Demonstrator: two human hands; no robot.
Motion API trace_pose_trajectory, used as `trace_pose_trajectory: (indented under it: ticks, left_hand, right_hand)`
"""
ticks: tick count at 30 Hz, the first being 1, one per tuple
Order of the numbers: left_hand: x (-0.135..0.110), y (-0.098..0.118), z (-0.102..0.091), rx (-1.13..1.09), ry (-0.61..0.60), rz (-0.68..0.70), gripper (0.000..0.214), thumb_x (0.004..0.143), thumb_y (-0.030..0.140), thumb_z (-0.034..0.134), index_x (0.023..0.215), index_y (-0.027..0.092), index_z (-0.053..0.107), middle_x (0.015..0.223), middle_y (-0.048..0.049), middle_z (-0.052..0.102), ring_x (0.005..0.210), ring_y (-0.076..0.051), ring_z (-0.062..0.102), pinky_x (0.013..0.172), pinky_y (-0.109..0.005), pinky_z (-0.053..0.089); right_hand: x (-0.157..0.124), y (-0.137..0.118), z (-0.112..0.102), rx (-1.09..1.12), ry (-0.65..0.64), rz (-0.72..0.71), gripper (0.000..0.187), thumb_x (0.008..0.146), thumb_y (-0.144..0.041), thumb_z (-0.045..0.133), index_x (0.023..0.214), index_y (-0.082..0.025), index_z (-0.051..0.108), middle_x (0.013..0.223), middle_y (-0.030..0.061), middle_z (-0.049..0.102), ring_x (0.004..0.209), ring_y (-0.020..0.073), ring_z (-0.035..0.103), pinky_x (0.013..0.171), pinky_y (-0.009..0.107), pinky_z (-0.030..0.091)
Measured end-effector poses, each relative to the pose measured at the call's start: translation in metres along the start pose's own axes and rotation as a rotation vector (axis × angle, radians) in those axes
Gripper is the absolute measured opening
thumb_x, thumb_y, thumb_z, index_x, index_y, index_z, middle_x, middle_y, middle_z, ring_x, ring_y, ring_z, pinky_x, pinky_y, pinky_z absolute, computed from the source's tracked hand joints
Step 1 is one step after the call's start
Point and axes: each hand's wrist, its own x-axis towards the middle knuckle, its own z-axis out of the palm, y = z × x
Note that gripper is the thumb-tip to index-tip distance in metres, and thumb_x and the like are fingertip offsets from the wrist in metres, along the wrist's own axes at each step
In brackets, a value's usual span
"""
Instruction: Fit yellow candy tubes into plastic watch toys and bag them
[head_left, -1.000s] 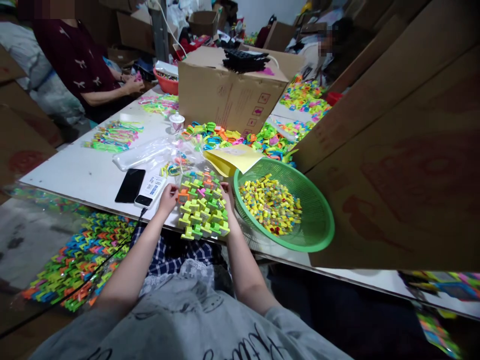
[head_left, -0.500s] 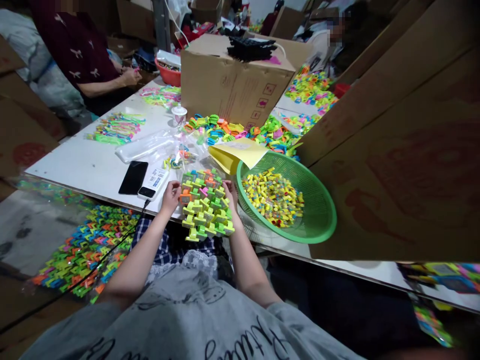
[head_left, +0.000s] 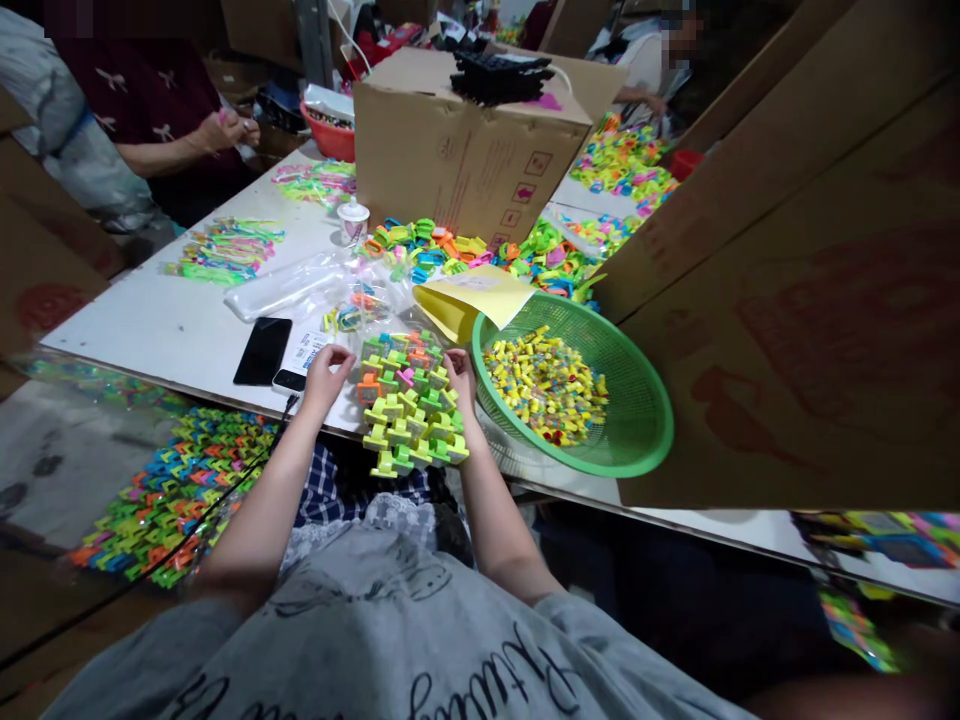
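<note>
A clear bag of bright plastic pieces (head_left: 409, 405) in green, yellow and orange lies at the table's front edge, partly overhanging it. My left hand (head_left: 324, 382) is just left of the bag, a small gap apart, with thumb and fingertips drawn together. Whatever is in that pinch, if anything, is too small to make out. At the bag's right edge is my right hand (head_left: 460, 375), its fingers curled in against the side and closed on it. A loose clear wrapper (head_left: 379, 300) with a few coloured pieces lies behind the bag.
A green basket (head_left: 649, 440) of small yellow pieces stands right, with yellow paper (head_left: 480, 295) at its rim. Left are a black phone (head_left: 262, 350) and a corded device (head_left: 289, 380). A carton (head_left: 457, 150) stands behind; a large carton (head_left: 787, 330) blocks the right. A co-worker's hands (head_left: 225, 130) are far left.
My left hand has moved a little left, away from the bag's edge. My right hand stays at the right side. The co-worker's hands have shifted left and up in view.
</note>
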Motion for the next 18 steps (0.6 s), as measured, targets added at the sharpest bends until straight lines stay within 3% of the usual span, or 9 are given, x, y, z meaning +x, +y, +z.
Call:
trace_pose_trajectory:
  ticks: [3, 8, 13, 18]
  left_hand:
    - [-0.011, 0.002, 0.003, 0.009, 0.075, 0.022, 0.018, 0.080, 0.037, 0.057, 0.083, 0.019, 0.055, 0.083, -0.0026, 0.062, 0.079, -0.016, 0.061, 0.079, -0.030, 0.050]
    - [-0.031, 0.001, 0.008, 0.014, 0.095, 0.053, 0.022, 0.082, 0.040, 0.054, 0.089, 0.019, 0.058, 0.090, -0.0041, 0.064, 0.083, -0.017, 0.062, 0.081, -0.032, 0.050]
    - [-0.048, -0.009, 0.008, 0.008, 0.033, 0.025, 0.020, 0.078, 0.033, 0.058, 0.094, 0.020, 0.058, 0.093, -0.0044, 0.064, 0.085, -0.017, 0.061, 0.081, -0.033, 0.050]
    - [-0.053, -0.021, 0.015, -0.018, -0.023, -0.051, 0.045, 0.068, 0.020, 0.064, 0.110, 0.019, 0.048, 0.098, -0.0058, 0.061, 0.092, -0.018, 0.061, 0.086, -0.035, 0.049]
  right_hand:
    - [-0.006, -0.001, -0.002, 0.000, 0.001, -0.010, 0.017, 0.079, -0.037, 0.059, 0.082, -0.022, 0.052, 0.073, -0.0016, 0.054, 0.069, 0.0152, 0.053, 0.068, 0.029, 0.045]
    - [-0.017, -0.005, -0.008, 0.008, -0.028, -0.007, 0.017, 0.079, -0.038, 0.060, 0.084, -0.021, 0.057, 0.080, -0.0001, 0.059, 0.075, 0.0169, 0.056, 0.074, 0.032, 0.047]
    - [-0.024, -0.001, -0.012, 0.043, -0.033, 0.019, 0.019, 0.080, -0.039, 0.058, 0.086, -0.021, 0.058, 0.088, 0.0009, 0.063, 0.080, 0.0164, 0.058, 0.076, 0.030, 0.048]
    - [-0.028, 0.004, -0.010, 0.067, -0.037, 0.063, 0.024, 0.077, -0.041, 0.060, 0.090, -0.021, 0.055, 0.091, 0.0007, 0.063, 0.080, 0.0156, 0.059, 0.076, 0.030, 0.050]
